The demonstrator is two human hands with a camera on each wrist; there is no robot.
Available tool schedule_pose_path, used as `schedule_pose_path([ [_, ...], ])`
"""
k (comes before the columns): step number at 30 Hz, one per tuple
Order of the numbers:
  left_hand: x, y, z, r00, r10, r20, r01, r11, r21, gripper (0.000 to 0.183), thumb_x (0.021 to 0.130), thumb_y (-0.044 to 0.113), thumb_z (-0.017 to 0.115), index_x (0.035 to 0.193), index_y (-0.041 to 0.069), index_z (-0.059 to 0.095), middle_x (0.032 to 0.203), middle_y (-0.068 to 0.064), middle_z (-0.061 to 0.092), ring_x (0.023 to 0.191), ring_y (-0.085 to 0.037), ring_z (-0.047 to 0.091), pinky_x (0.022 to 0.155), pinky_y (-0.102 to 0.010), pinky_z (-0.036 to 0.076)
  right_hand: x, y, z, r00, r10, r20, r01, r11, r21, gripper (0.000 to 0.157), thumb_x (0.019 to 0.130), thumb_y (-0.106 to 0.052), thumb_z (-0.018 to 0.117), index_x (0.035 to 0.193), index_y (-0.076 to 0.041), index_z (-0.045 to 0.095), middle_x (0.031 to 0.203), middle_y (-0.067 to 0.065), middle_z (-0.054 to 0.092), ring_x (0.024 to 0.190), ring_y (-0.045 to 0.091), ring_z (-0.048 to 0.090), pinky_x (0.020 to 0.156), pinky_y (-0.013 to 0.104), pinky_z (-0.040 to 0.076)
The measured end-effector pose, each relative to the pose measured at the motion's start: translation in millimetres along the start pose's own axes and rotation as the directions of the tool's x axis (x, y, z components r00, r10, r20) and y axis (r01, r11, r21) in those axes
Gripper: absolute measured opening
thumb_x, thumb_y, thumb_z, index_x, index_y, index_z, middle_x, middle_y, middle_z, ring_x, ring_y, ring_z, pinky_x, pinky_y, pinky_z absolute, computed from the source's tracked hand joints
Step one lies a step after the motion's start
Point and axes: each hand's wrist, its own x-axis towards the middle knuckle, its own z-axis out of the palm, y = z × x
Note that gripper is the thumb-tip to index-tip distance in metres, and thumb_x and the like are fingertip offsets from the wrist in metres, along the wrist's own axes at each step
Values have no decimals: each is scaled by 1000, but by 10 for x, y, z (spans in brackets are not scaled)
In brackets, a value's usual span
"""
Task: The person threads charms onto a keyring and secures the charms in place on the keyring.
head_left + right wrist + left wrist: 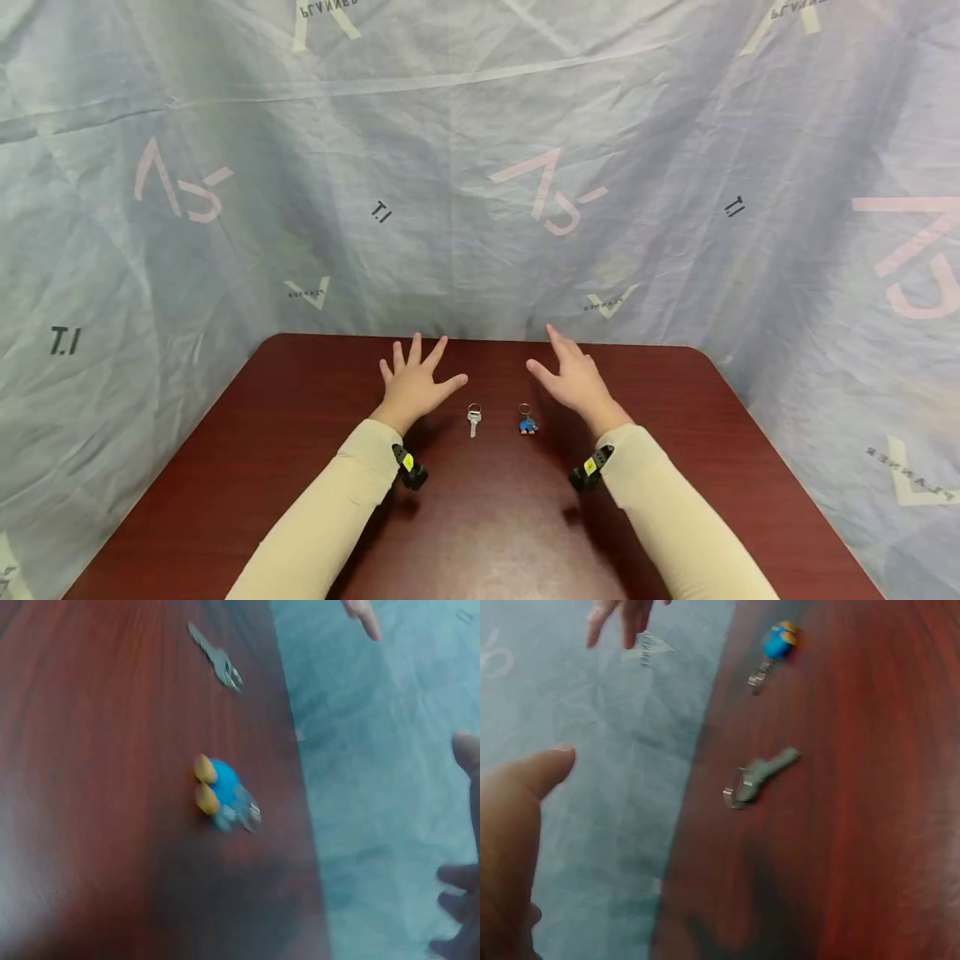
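A silver key (473, 421) with a small split ring lies on the table, its ring toward the back. To its right lies a blue elephant keychain (528, 426) with orange feet and its own metal ring. My left hand (414, 385), fingers spread, hovers left of the key and touches nothing. Over the table to the right of the keychain, my right hand (576, 379) is held with fingers extended and holds nothing. In the left wrist view the key (761, 776) shows clear of the thumb. The right wrist view shows the keychain (221, 787) apart from the fingers.
The dark red wooden table (480, 517) has rounded back corners. Grey printed cloth (450, 167) hangs behind it and along both sides. Each wrist wears a black strapped camera, one on the left (409, 468) and one on the right (591, 468).
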Motion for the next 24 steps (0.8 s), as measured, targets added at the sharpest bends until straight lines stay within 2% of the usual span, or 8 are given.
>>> schedule_pose_path([
  [4,38,-31,172,1000,8,-22,-9,999,-41,89,89,79,49,162,39,16,169,-14,8,151,-50,1,114,-73,7,-6,50,227,997,21,-71,-13,994,113,83,99,-59,52,163,-20,18,162,18,32,146,40,34,114,60,31],
  [10,0,29,355,998,17,-59,-28,983,-180,83,94,60,62,162,30,25,164,-16,27,147,-53,22,114,-71,19,-50,118,508,990,85,-109,-62,979,195,71,101,-44,59,159,-14,32,155,16,44,141,38,42,111,58,37],
  [18,-114,141,596,998,-14,-56,-2,963,-270,74,95,42,70,157,21,37,156,-16,41,143,-50,31,112,-72,20,-132,126,762,990,135,-52,-118,962,246,61,98,-33,67,151,-12,48,151,15,50,139,36,46,109,57,40],
  [21,-138,163,660,998,-15,-63,-4,958,-286,64,94,39,71,149,15,49,150,-14,50,144,-48,33,114,-70,17,-147,130,825,987,153,-43,-138,962,237,57,96,-30,71,146,-9,54,148,15,53,137,37,47,108,57,40],
  [24,-149,157,718,997,-3,-74,-18,959,-283,49,93,37,72,134,11,63,146,-14,54,144,-45,33,116,-67,14,-155,124,871,986,163,-35,-152,965,214,51,94,-29,73,139,-8,61,147,14,54,137,36,48,109,55,40],
])
